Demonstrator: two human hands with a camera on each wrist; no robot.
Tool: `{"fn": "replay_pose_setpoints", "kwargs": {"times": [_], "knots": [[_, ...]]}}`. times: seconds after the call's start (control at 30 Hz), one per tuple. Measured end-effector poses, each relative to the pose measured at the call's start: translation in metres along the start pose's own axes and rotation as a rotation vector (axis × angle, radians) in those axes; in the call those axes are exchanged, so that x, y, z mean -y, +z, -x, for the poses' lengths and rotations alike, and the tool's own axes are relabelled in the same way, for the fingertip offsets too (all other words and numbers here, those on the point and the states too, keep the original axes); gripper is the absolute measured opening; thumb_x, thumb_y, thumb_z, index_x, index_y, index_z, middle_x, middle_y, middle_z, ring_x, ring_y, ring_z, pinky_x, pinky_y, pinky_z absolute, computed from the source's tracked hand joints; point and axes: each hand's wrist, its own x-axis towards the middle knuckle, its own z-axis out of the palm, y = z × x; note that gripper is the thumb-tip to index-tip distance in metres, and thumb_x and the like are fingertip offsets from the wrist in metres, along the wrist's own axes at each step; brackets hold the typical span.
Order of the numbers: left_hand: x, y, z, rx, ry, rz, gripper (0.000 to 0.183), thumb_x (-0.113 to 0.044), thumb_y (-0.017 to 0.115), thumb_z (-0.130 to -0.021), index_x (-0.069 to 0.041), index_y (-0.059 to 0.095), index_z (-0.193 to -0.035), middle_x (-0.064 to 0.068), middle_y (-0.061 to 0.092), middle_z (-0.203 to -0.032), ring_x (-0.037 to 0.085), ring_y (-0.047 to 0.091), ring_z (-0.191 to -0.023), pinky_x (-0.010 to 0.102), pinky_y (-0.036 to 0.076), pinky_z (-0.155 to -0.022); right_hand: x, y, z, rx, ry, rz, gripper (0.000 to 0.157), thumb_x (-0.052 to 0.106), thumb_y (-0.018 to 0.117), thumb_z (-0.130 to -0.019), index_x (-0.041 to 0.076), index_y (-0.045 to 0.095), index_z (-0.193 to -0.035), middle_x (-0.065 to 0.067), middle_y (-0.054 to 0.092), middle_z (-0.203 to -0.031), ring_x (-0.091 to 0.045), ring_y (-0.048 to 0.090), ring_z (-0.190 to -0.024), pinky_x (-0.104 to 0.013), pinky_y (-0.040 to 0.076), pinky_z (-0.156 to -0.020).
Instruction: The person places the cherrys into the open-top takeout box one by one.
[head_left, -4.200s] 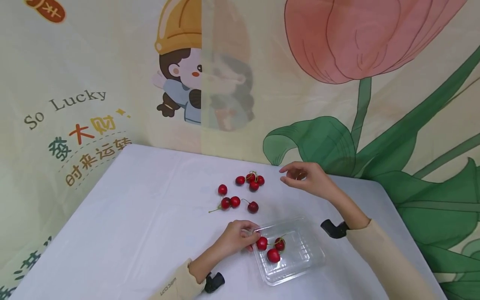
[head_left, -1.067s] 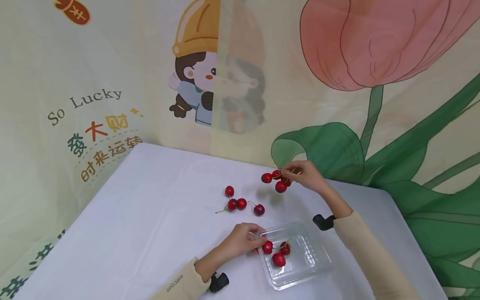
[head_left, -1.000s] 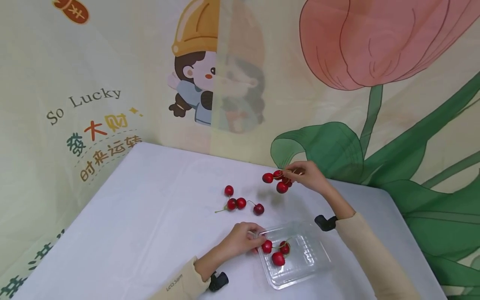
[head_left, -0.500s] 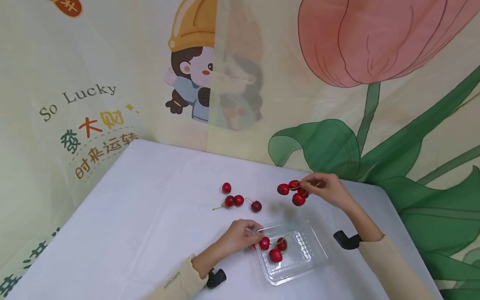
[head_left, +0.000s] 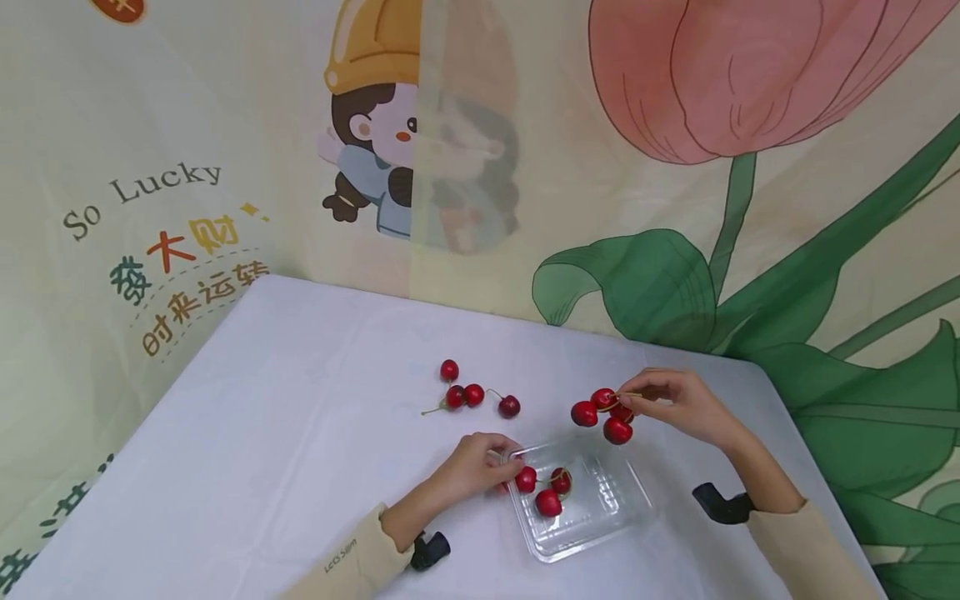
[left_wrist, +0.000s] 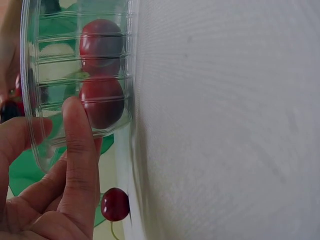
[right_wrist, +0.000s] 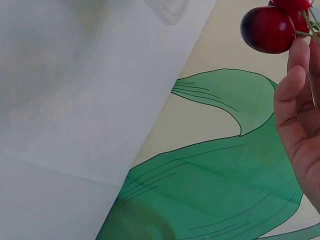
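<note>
My right hand [head_left: 686,404] pinches the stems of a bunch of red cherries [head_left: 617,431], which hangs above the table just beyond the far right corner of a clear plastic container [head_left: 592,533]. In the right wrist view the bunch of cherries [right_wrist: 268,30] dangles at the fingertips. My left hand [head_left: 472,468] grips the container's left rim between thumb and fingers. Inside the container lie three cherries [head_left: 549,502] near its left side. Through the ribbed wall in the left wrist view, cherries [left_wrist: 102,102] show beside my left hand [left_wrist: 75,165].
Several loose cherries [head_left: 473,395] with stems lie on the white-covered table [head_left: 315,433], beyond my left hand. A printed cloth backdrop [head_left: 480,275] rises right behind the table's far edge.
My right hand has picked up the far bunch of cherries by the stems and brought it right and nearer, toward the container. My left hand has kept its grip on the container.
</note>
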Motion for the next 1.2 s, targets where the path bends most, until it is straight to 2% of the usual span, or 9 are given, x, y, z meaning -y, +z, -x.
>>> {"fn": "replay_pose_setpoints", "kwargs": {"times": [0.23,0.57,0.83,1.2], "knots": [[-0.001,0.0,0.001,-0.012,0.019,-0.002,0.029,-0.013,0.068,-0.09,0.007,0.065,-0.112,0.004,0.068,-0.076,0.023,0.067,-0.058,0.021,0.05,-0.054,-0.003,0.011,0.022,0.079,-0.052,-0.058,0.018,-0.002,0.069,-0.087,0.006,0.072,-0.102,-0.002,0.07,-0.09,-0.013,0.066,-0.077,-0.027,0.056,-0.066],[-0.001,0.0,0.0,-0.013,0.017,-0.001,0.03,-0.013,0.067,-0.091,0.007,0.065,-0.113,0.003,0.068,-0.076,0.022,0.066,-0.057,0.021,0.05,-0.053,-0.014,0.03,0.039,0.182,-0.05,-0.152,0.017,-0.002,0.067,-0.088,0.003,0.071,-0.104,-0.005,0.07,-0.091,-0.014,0.066,-0.078,-0.026,0.056,-0.071],[0.0,0.001,0.0,-0.008,0.013,0.009,0.03,-0.013,0.067,-0.091,0.007,0.065,-0.114,0.003,0.066,-0.073,0.023,0.066,-0.057,0.023,0.052,-0.055,-0.02,0.043,0.044,0.25,-0.034,-0.184,0.015,0.002,0.066,-0.09,0.004,0.071,-0.105,-0.005,0.071,-0.093,-0.011,0.065,-0.081,-0.027,0.056,-0.073],[0.0,0.001,0.0,-0.009,0.008,0.005,0.031,-0.015,0.067,-0.091,0.005,0.065,-0.114,0.003,0.066,-0.074,0.023,0.066,-0.057,0.026,0.053,-0.057,-0.017,0.054,0.037,0.32,-0.032,-0.174,0.015,0.007,0.068,-0.09,0.003,0.071,-0.105,-0.009,0.071,-0.095,-0.01,0.066,-0.085,-0.028,0.057,-0.073]]}}
